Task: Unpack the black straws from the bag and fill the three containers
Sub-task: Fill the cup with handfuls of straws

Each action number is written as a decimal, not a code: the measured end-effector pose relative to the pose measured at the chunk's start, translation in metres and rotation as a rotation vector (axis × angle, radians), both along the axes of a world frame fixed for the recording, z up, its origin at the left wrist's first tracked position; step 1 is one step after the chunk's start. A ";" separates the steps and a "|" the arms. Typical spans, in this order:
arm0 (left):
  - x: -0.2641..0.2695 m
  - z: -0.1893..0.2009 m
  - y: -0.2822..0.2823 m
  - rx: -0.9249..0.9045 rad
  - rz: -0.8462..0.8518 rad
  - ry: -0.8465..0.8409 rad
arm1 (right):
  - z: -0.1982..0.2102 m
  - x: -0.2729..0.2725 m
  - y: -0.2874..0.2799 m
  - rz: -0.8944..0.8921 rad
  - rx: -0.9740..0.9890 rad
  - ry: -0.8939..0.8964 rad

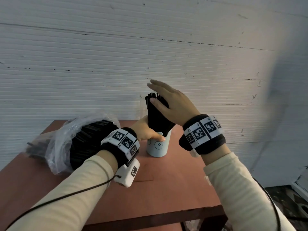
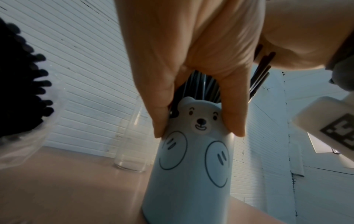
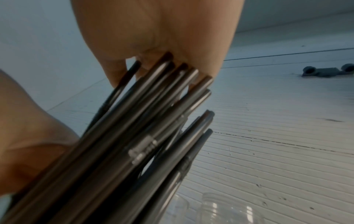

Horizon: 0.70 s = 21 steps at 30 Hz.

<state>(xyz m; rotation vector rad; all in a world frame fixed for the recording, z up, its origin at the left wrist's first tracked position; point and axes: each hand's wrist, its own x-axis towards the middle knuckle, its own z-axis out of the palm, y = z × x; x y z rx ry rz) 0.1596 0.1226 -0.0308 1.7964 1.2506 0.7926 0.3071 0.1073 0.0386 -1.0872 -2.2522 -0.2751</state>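
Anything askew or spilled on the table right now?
No spill visible. The straws in the bear cup fan out and lean rather than stand straight; the right hand presses flat against them while the left hand grips the cup's rim. The bag lies on its side, still holding straws.

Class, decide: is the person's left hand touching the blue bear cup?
Touching. The left wrist view shows the left hand with thumb and fingers pressed against both sides of the bear cup at its rim.
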 end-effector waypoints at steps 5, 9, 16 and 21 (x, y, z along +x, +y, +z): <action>-0.001 0.005 -0.008 -0.053 -0.005 0.009 | 0.005 -0.002 -0.008 -0.044 -0.001 0.004; -0.015 0.007 -0.024 -0.032 0.099 0.080 | 0.008 -0.010 -0.019 0.051 0.074 0.203; -0.086 0.033 -0.064 0.301 0.413 -0.074 | -0.014 -0.064 -0.041 0.265 -0.056 0.423; -0.147 0.034 -0.077 0.378 0.593 0.058 | -0.038 -0.120 -0.042 0.264 -0.455 0.245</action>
